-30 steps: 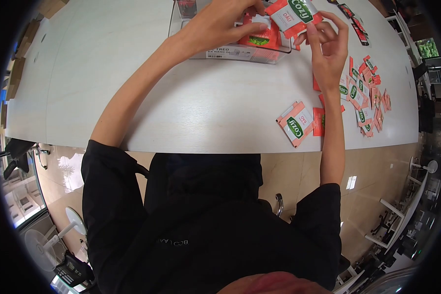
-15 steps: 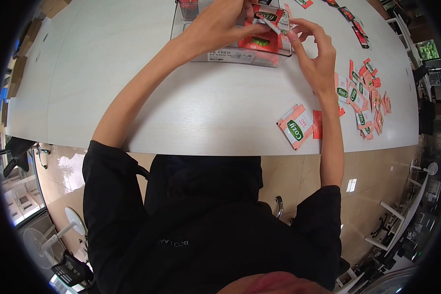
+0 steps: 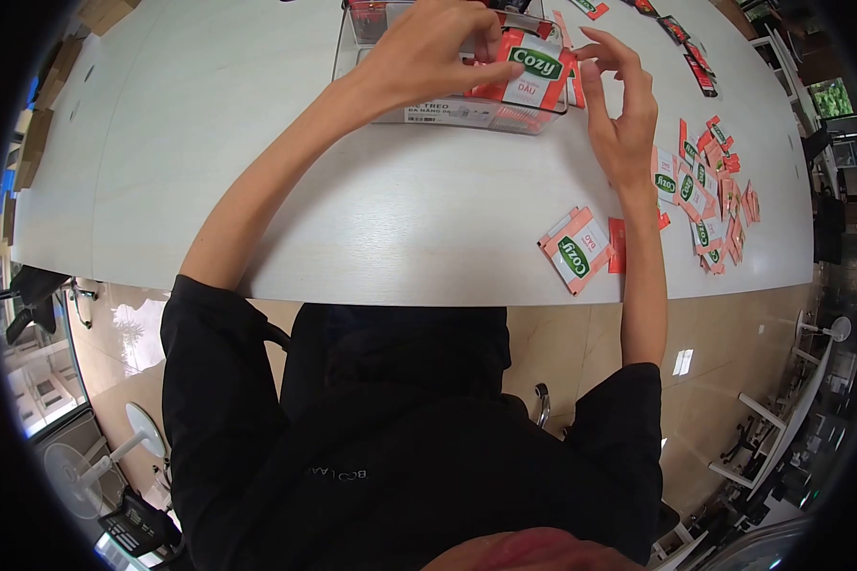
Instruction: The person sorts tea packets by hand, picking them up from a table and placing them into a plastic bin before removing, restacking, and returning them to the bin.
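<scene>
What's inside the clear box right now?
A Cozy packet shows at the right end of the clear box, and something dark red at its far left. The left hand covers part of the middle; what lies under the packet is hidden.

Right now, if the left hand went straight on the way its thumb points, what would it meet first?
Most likely the red-and-white Cozy sachet at the clear box; the thumb of the left hand lines up with it, though whether they touch is unclear.
</scene>
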Motion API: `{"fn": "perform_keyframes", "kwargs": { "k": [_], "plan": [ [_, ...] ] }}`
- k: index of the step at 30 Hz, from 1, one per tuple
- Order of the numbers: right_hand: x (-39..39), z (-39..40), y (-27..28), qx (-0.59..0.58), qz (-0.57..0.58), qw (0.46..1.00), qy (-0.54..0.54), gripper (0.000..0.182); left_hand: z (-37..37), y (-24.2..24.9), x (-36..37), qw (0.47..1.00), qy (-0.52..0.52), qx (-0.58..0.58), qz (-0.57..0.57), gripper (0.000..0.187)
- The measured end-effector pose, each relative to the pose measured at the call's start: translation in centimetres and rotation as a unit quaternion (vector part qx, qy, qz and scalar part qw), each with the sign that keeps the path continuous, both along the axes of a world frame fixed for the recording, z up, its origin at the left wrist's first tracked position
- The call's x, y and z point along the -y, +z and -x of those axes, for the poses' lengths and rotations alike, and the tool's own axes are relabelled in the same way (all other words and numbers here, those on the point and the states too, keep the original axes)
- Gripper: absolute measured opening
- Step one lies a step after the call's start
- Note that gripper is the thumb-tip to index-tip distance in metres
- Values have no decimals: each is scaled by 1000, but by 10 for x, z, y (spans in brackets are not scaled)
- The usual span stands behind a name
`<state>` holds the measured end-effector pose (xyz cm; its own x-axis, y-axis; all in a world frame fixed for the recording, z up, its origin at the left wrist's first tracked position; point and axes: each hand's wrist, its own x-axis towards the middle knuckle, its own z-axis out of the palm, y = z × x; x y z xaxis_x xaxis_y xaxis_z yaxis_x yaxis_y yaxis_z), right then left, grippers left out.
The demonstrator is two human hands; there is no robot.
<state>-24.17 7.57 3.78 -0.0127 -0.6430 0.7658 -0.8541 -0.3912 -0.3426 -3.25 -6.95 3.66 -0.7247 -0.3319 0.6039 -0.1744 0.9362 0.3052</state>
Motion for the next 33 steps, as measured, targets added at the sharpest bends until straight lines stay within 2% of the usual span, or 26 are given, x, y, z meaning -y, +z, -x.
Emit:
{"fn": "perform_keyframes", "kwargs": {
  "k": [2, 3, 4, 5, 11, 12, 14, 15, 17, 21, 23, 27, 30, 32, 33],
  "plan": [
    [-1, -4, 2, 12, -44, 999, -10, 25, 1, 3, -5, 1000, 0, 15, 23, 38],
    [-1, -1, 1, 12, -44, 999, -11, 25, 2, 8, -6, 999, 4, -2, -39, 36],
    [0, 3, 0, -44, -54, 998, -6, 22, 2, 10, -7, 995, 8, -18, -100, 33],
    [1, 5, -2, -99, -62, 993, -2, 20, 2, 10, -7, 995, 8, -17, -100, 33],
    [1, 5, -1, -112, -48, 993, -10, 22, 0, 7, -2, 998, -46, -4, -36, 27],
    [2, 8, -2, -112, -48, 992, -10, 22, 0, 8, -2, 998, -47, -7, -39, 26],
    [5, 19, -6, -10, -57, 998, -37, 23, 1, 7, -3, 998, -49, -11, -43, 25],
    [5, 23, -9, -11, -57, 998, -38, 23, 2, 7, -2, 997, -44, -21, -57, 25],
    [4, 29, -18, -29, -94, 990, -99, 33, 2, 6, -2, 996, -40, -30, -69, 24],
    [2, 46, -39, -86, -158, 979, -96, 43, 2, 4, -2, 996, -28, -34, -80, 25],
    [2, 52, -40, -95, -211, 969, -86, 42, 3, 4, -1, 996, -21, -32, -86, 26],
    [-3, 53, -24, -63, -242, 963, -104, 36, 3, 5, -4, 993, -16, -33, -113, 26],
    [-9, 45, -8, -60, -240, 957, -151, 29, 3, 5, -3, 992, -24, -39, -114, 25],
    [-8, 36, 5, 4, -212, 944, -253, 22, 3, 4, -3, 993, -27, -40, -111, 25],
    [-10, 34, 8, 3, -211, 945, -251, 22, 3, 5, -3, 993, -27, -44, -110, 25]
  ]
}}
